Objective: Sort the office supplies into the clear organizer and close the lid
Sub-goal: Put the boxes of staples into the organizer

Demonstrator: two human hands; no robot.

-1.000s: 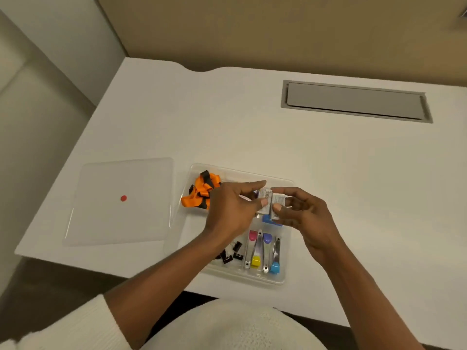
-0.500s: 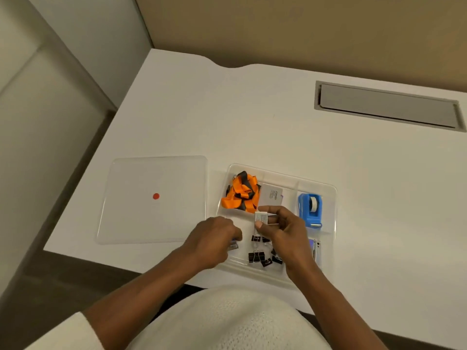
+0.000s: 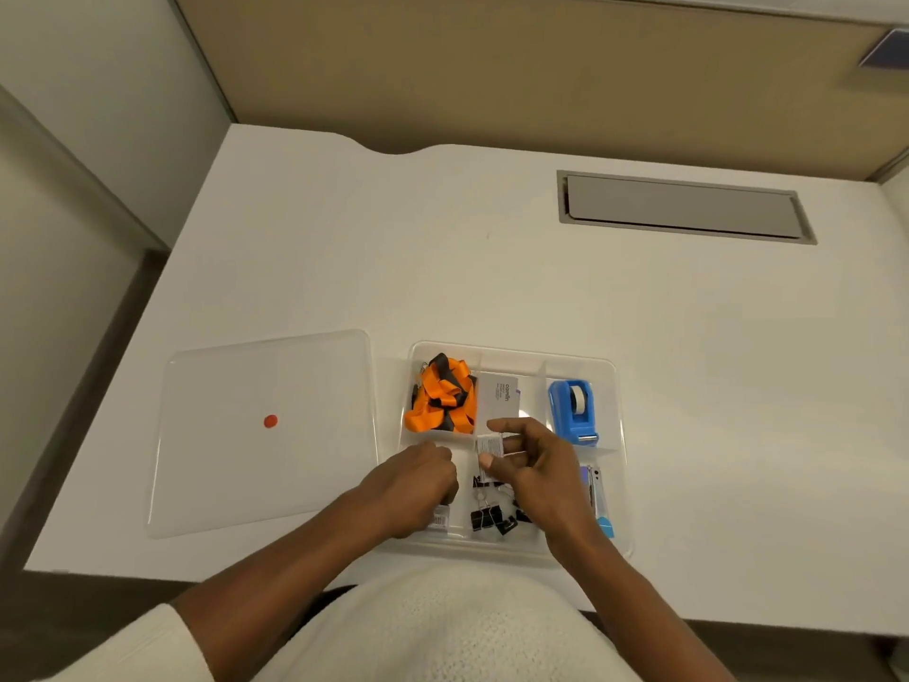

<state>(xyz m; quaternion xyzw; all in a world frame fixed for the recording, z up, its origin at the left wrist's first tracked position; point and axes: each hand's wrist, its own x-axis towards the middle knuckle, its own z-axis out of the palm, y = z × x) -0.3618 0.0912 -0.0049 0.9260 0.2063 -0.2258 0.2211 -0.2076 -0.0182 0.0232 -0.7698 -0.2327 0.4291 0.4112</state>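
On the white surface (image 3: 492,268) close to my body sits the clear organizer (image 3: 621,435), open, with its lid (image 3: 305,386) lying flat just to its left, a small red dot (image 3: 270,421) at the lid's middle. Both of my hands are down over the organizer's near row. My right hand (image 3: 533,472) pinches a small white box (image 3: 489,446) between thumb and forefinger, held above the middle of the organizer, over the divider between the far and near rows. My left hand (image 3: 410,487) is curled downward into the near-left compartment with its fingers closed together; a second small white box (image 3: 439,520) shows just at its lower edge, touching or very nearly touching the fingers, but I cannot tell from here whether I actually grip it.

Across the far row, the left compartment holds a bunched orange and black lanyard (image 3: 442,401), the middle one a grey card box (image 3: 499,397) lying flat, and the right one a blue tape dispenser (image 3: 573,411). Nearer me, black binder clips (image 3: 487,519) lie loose in the middle compartment, partly under my right hand. At the near right, some slim coloured items (image 3: 597,499) lie side by side, mostly hidden by my wrist, so I cannot say what they are. A grey recessed panel (image 3: 683,209) sits in the far right of the surface.
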